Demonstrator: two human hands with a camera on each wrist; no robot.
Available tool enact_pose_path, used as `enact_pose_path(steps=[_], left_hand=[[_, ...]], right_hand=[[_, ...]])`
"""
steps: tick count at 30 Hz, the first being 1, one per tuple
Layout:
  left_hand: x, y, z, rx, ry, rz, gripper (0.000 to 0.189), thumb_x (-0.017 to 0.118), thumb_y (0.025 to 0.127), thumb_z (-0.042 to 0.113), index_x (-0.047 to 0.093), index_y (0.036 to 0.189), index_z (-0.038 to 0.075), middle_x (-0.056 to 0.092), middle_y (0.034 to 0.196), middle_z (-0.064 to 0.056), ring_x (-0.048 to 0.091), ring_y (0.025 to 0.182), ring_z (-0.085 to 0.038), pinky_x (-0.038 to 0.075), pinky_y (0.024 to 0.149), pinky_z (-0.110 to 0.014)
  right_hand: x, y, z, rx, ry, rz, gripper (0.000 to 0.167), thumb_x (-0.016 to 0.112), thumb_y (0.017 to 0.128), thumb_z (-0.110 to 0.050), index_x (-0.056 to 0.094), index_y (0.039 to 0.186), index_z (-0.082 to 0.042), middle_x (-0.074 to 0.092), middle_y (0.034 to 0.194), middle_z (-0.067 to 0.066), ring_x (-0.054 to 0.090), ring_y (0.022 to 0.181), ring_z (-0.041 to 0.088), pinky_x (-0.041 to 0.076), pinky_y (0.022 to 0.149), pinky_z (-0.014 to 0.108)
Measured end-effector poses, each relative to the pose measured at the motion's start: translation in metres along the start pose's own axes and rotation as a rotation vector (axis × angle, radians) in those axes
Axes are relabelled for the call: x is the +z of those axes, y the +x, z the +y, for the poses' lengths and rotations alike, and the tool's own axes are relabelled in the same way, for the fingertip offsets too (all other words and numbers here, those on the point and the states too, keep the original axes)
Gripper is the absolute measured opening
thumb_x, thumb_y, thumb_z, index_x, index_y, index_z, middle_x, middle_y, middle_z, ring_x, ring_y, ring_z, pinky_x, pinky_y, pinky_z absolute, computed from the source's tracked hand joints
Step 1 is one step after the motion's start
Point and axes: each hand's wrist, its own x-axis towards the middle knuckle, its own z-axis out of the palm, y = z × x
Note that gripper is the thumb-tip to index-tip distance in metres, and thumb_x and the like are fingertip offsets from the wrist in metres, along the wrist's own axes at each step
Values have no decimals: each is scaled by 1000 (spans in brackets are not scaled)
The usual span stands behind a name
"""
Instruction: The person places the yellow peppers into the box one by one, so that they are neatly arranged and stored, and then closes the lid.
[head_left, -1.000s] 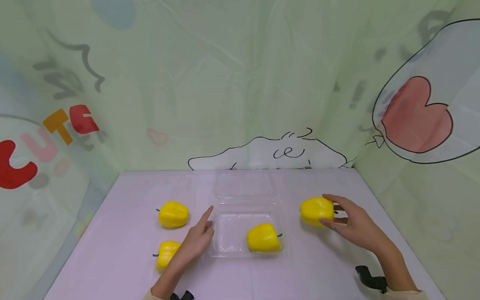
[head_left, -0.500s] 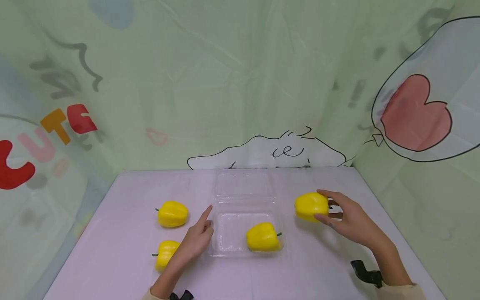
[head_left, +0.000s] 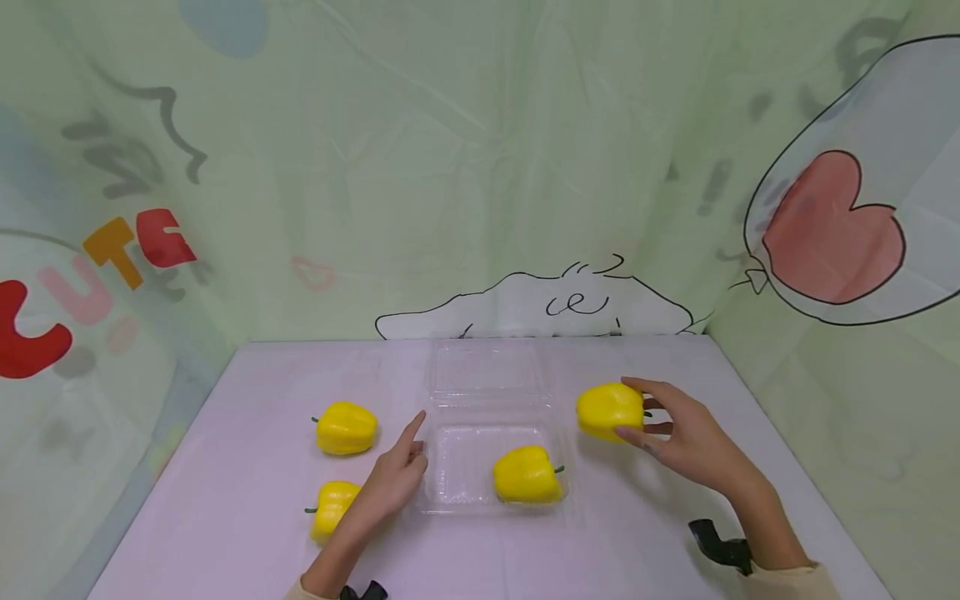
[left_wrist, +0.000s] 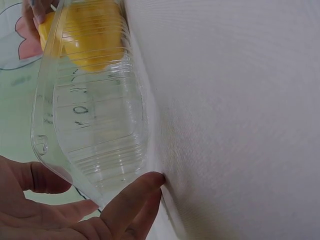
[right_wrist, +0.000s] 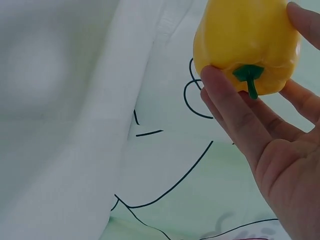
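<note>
My right hand (head_left: pixel 693 442) holds a yellow bell pepper (head_left: pixel 609 411) above the table, right of a clear plastic clamshell box (head_left: pixel 465 468). In the right wrist view, its fingers and thumb grip the pepper around its green-stemmed end (right_wrist: pixel 248 75). The lidded box stands with its lid (head_left: pixel 487 369) folded back. Inside its right half lies another yellow bell pepper (head_left: pixel 527 475), stem to the right. My left hand (head_left: pixel 393 479) rests at the box's left edge, index finger extended; in the left wrist view its fingers (left_wrist: pixel 132 200) touch the near corner of the box.
Two more yellow bell peppers lie left of the box: one farther back (head_left: pixel 347 428), one nearer (head_left: pixel 332 508), partly hidden by the left forearm. The white-covered table (head_left: pixel 247 492) meets a printed green curtain (head_left: pixel 480 167) behind and at both sides.
My right hand has carried its yellow bell pepper leftward toward the box and slightly farther back. The left hand, the box and the other peppers have stayed in place.
</note>
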Motion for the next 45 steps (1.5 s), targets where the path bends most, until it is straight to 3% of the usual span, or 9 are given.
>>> enact_pose_path(steps=[21,33,45], left_hand=[[4,-1,-5,2,-17,-6,66,44,105,19,29,169,21,57,153,-29,57,142,-44,45,116,-65],[3,0,-3,14,0,5,66,45,104,18,29,169,20,59,150,-28,62,135,-39,50,112,-62],[2,0,-3,6,-3,4,66,44,104,18,29,169,21,59,150,-28,61,136,-39,49,111,-62]], right_hand=[[10,5,-13,-31,42,-26,75,82,92,-39,50,154,-9,57,152,18,65,122,38,65,90,47],[18,11,-19,-91,79,-26,74,85,90,-31,52,152,-7,60,149,18,67,119,37,66,87,42],[30,17,-24,-92,100,-40,73,84,91,-30,51,153,-8,59,150,17,66,120,36,65,89,46]])
